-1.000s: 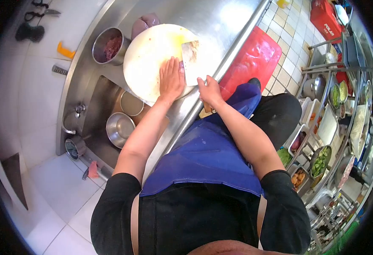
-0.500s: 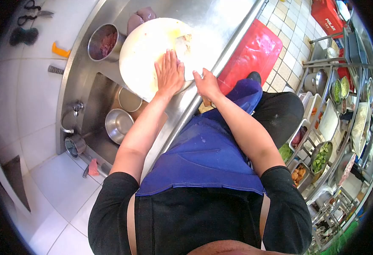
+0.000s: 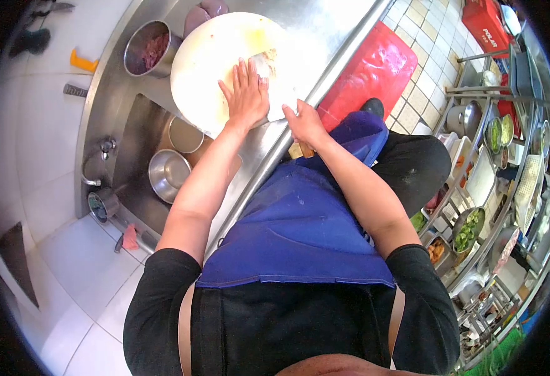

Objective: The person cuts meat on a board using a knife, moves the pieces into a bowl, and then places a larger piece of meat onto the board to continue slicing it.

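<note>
- A red box [image 3: 483,24] on the floor, far off to the right, has the word "POLAR" on it in white
- A red mat [image 3: 375,74] lies on the floor tiles, just beside the front edge of the steel bench [image 3: 331,25]
- Racks on the right hold trays, and 1 tray [image 3: 468,230] has green vegetables in it
- The person's blue apron [image 3: 306,213] hides the near part of the bench's front edge
- A round white cutting board [image 3: 206,69] sits in the middle of the bench, with its rim close to the front edge
- The left hand [image 3: 247,94] lies flat on the board with its fingers spread open, and the fingertips touch the cleaver [image 3: 264,62]
- The cleaver's blade rests on the board with bits of food on it
- The right hand [image 3: 305,124] is at the front edge of the bench, fingers curled tight round the cleaver's handle, which is mostly hidden
- A metal bowl [image 3: 146,49] touches the board's left rim and holds red chopped meat
- Pink meat pieces [image 3: 203,11] lie at the back edge, behind the board
- The sink [image 3: 140,119] at the left end holds 2 metal bowls, 1 small [image 3: 184,133] and 1 bigger [image 3: 167,172]; the bigger one looks bare inside
</note>
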